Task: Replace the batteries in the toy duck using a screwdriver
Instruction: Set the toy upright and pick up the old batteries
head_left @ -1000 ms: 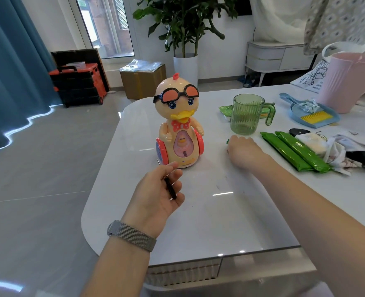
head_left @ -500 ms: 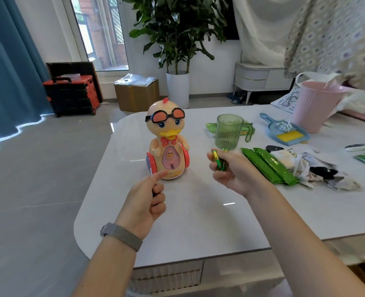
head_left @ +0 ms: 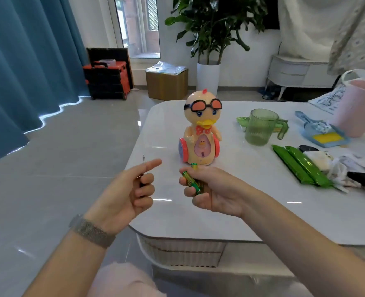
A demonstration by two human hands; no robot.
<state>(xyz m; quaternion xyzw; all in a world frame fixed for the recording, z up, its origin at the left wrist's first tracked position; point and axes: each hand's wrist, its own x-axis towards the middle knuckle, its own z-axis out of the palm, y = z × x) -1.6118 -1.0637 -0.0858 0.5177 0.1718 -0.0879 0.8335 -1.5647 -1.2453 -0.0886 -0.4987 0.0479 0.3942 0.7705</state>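
**Tools in Hand, Duck Untouched**

Stood upright on the white table [head_left: 241, 211], the toy duck [head_left: 201, 133], facing the camera, long axis vertical, well beyond both hands and touched by neither. Lay slightly nearer the right hand [head_left: 211, 189], just past its knuckles; sat further left and apart, the left hand [head_left: 130, 189]. Curled round green batteries [head_left: 191, 182], the right fingers, cells slanting up toward the duck. Clenched round a small screwdriver [head_left: 143, 162], the left fingers, thin shaft pointing up, forefinger stretched forward. Probably needed next: tipping the duck over to reach its battery cover, hidden from this side.

Glossy and hard, the tabletop. Stood to the right a green cup [head_left: 261, 127], green packets [head_left: 299, 166], a blue dustpan [head_left: 321, 131] and a pink bin [head_left: 359, 112]. Beyond, grey tiled floor, blue curtain [head_left: 27, 61], potted plant [head_left: 211, 28], cardboard box [head_left: 166, 82].
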